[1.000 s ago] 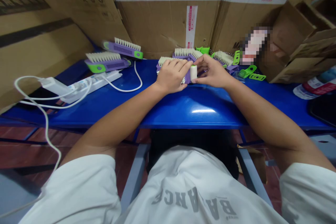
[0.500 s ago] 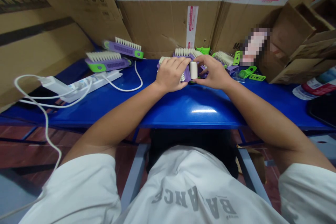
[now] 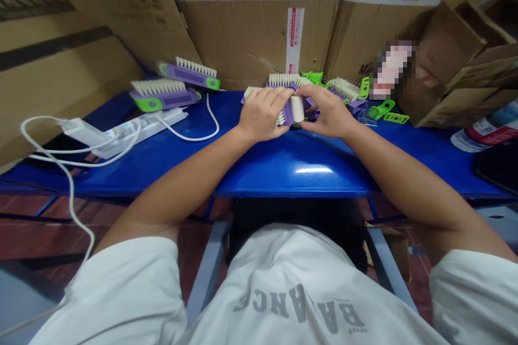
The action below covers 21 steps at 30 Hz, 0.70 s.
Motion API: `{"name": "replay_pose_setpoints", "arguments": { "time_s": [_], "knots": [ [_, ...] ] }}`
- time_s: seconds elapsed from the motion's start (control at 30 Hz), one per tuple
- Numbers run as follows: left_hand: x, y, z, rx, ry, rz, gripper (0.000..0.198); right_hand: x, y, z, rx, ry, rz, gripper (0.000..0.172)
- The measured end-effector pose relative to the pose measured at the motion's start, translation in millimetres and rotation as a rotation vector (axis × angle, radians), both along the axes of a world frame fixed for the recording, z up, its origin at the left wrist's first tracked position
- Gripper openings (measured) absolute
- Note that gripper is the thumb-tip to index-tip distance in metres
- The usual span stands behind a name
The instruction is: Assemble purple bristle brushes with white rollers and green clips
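Purple plastic forms the body of the bristled brush [image 3: 288, 113] that the left hand [image 3: 263, 113] grips, its fingers curled closed over the brush just above the blue metal table [image 3: 291, 172]. The right hand [image 3: 327, 110] is also closed, its fingertips pinching a small white cylinder [image 3: 297, 109] that stands against the brush's purple edge, between the two hands. Whether the brush rests on the table or is slightly raised cannot be told. Just behind the hands, more purple brushes [image 3: 285, 81] lie heaped beside a green plastic part [image 3: 312, 77], with a stiffer-bristled brush [image 3: 343, 88] to their right and loose green clips [image 3: 380, 112] further along. Toward the left, two purple-and-green brushes [image 3: 165, 98] lie near a white power strip [image 3: 141, 132], which has a plugged-in charger [image 3: 81, 130] and a looping white cable [image 3: 194, 132]. Cardboard boxes [image 3: 251, 27] stand along the far edge of the table, and a plastic bottle [image 3: 481, 135] lies at its right end.
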<state>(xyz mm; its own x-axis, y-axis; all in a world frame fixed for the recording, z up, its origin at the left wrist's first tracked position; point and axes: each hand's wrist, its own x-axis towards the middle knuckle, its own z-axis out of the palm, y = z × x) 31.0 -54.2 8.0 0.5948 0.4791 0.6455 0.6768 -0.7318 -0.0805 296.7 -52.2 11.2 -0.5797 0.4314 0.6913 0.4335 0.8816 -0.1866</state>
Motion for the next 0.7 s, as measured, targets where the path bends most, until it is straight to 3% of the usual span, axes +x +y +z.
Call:
{"name": "replay_pose_setpoints", "arguments": {
  "time_s": [0.7],
  "knots": [
    [-1.3, 1.7, -1.3, 0.014, 0.023, 0.006, 0.080, -0.9, -0.6, 0.5, 0.034, -0.027, -0.027, 0.068]
  ]
}}
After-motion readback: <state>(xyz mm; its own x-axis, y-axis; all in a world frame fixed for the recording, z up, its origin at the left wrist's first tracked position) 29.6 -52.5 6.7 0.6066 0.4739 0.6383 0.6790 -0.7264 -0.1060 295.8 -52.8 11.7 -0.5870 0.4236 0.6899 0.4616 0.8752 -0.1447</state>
